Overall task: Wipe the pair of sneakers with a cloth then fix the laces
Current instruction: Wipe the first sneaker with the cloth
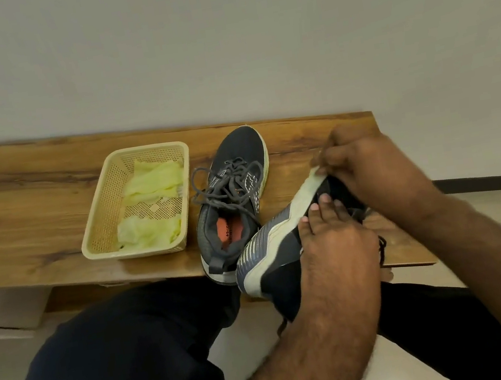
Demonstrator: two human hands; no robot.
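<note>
Hands share one sneaker (271, 245), tipped on its side at the counter (31, 204) edge: left hand (333, 242) fingers wrap its upper to steady it, right hand (366, 164) pinches the toe. Beyond, the second sneaker (234, 199) stands upright, laces loose; yellow cloths (153, 185) lie in the basket (97, 227), likely done with.

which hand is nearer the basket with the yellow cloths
Left. The left hand grips the tilted sneaker at its middle, to the right of the basket. The right hand holds that sneaker's toe end, farther right.
</note>
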